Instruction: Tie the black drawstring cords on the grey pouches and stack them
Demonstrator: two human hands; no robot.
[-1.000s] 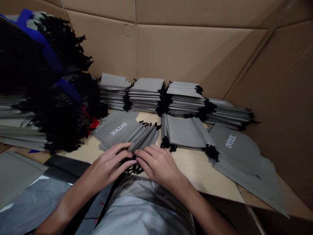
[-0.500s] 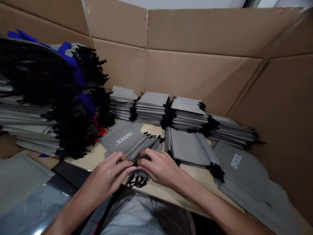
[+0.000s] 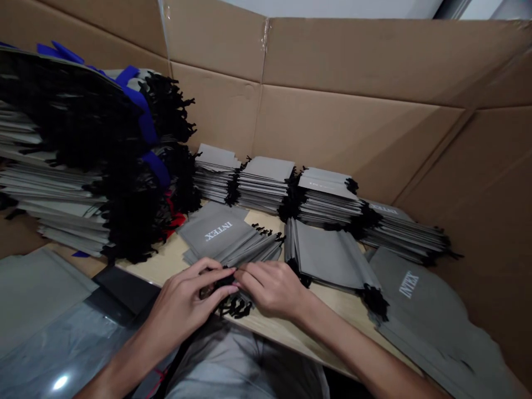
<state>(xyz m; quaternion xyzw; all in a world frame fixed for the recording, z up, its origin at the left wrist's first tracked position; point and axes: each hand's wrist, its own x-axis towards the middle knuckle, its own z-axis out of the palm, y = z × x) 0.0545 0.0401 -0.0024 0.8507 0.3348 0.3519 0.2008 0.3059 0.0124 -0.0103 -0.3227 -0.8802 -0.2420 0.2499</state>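
Note:
Fanned grey pouches, the top one printed INTEX, lie on the pale wooden table with black knotted cord ends at two edges. At their near edge, my left hand pinches a black cord between thumb and forefinger. My right hand meets it from the right, fingers curled over the same spot; its fingertips are partly hidden and seem to be on the cord too. Below the fingertips, loose black cord knots hang near the table edge.
Stacks of grey pouches stand at the back against a cardboard wall. More pouches lie right of my hands, with INTEX pieces beyond. A tall blue-strapped pile rises at the left, above plastic-wrapped material.
The view has shifted slightly, moving the table's contents rightward. My left thumb and forefinger have parted a little around the cord, and my right fingers have curled in more closely.

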